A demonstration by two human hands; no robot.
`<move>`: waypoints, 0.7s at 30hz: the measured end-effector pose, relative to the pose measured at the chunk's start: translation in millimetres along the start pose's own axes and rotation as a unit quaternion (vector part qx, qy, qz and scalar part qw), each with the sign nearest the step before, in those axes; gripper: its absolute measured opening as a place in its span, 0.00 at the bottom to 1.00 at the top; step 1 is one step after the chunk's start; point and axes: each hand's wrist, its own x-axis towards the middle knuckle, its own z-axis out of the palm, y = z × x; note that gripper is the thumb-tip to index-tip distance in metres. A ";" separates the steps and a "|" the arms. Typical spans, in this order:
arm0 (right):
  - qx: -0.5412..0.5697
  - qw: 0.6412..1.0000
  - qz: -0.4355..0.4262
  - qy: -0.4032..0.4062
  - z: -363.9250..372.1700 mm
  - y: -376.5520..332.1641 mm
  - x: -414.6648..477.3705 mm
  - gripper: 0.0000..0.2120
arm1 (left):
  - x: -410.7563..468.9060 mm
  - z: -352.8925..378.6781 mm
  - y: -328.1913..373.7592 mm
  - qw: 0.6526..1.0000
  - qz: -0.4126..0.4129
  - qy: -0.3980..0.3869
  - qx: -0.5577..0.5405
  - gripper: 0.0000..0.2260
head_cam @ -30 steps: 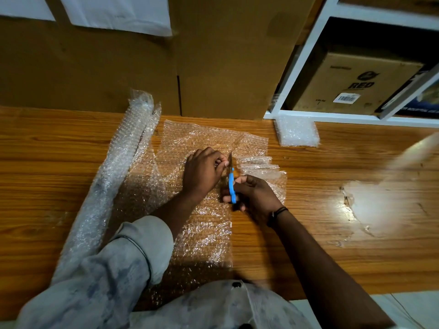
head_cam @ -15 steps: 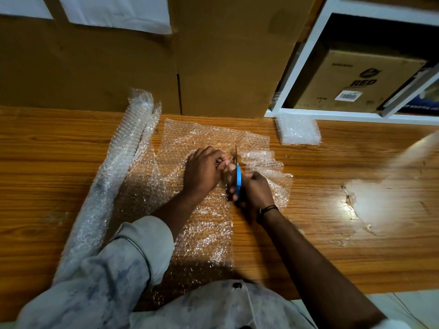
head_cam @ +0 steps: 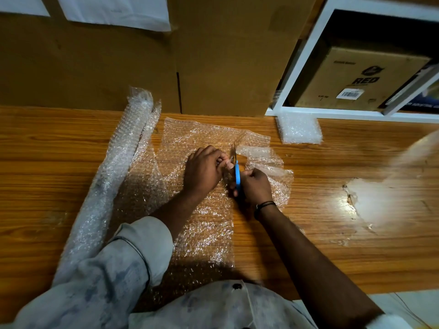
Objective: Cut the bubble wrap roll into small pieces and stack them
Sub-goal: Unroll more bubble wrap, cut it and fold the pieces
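i take the scissors (head_cam: 237, 177) as my reference: their long axis runs straight away from the person, blades pointing at the far edge of the bubble wrap sheet (head_cam: 204, 222). uncut wrap lies just beyond the blade tip, so i judge the coming move to be a push forward along that same line. the right hand (head_cam: 256, 186) is at the near end of the scissors, fingers wrapped tight round the blue handles; i cannot tell how far the blades themselves stand apart. the left hand (head_cam: 203, 172) sits just left of the scissors, fingers curled and pinching the sheet right beside the blades, holding it down on the table (head_cam: 356, 245). to the right of the scissors the half-freed strip (head_cam: 266, 162) lifts and crumples, and i think it is attached only at its far end. the roll (head_cam: 111, 176) lies well to the left of the scissors, its length roughly parallel to them. the stack of cut pieces (head_cam: 299, 128) sits beyond and to the right of the scissors, well apart.
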 end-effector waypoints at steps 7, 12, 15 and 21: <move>-0.031 0.999 0.000 0.019 3.3 -3.0 0.4 0.04 | 0.1 0.4 -1.3 1.000 0.011 0.000 -0.012 0.09; -0.002 0.999 -0.001 0.038 8.2 -6.5 8.0 0.04 | 0.5 0.9 -1.6 1.000 0.004 0.007 -0.006 0.08; -0.015 0.998 -0.005 0.058 11.0 -4.3 16.1 0.03 | 0.8 0.6 -2.3 1.000 0.010 0.009 -0.003 0.08; -0.015 0.998 0.002 0.069 11.5 -9.1 26.3 0.07 | 0.7 0.2 -2.8 1.000 0.024 0.017 -0.007 0.06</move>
